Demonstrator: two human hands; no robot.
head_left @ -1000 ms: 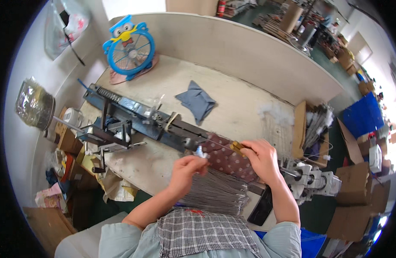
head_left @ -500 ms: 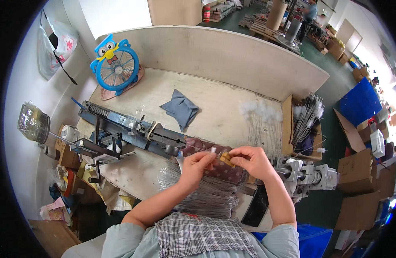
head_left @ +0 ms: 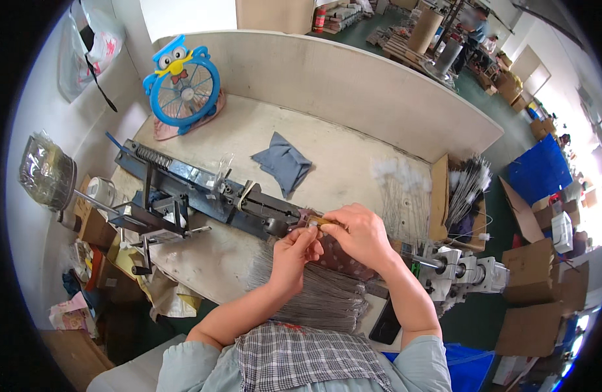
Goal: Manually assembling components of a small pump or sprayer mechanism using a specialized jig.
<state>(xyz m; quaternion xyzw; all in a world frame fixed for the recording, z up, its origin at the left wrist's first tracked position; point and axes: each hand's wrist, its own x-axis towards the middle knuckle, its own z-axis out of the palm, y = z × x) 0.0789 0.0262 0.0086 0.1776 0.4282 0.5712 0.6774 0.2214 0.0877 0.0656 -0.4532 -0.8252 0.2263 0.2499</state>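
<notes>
My left hand is closed in a pinch at a small white piece, just in front of the near end of a long dark metal fixture. Fingers of my right hand are closed on a small yellow-brown block. The block meets the white piece, or nearly so; the fingers partly hide where they come together. Below both hands, a maroon dotted cloth lies on the bench. Closer to me spreads a thick bundle of thin grey wires.
A blue cartoon fan and a grey cloth are on the bench. White-tipped wires lie beside a cardboard box. At right is a shafted machine, with a black phone nearer me. A crank juts out left.
My right hand has moved left with the yellow-brown block, up to the white piece in my left hand. The block has turned. The whole view has shifted slightly.
</notes>
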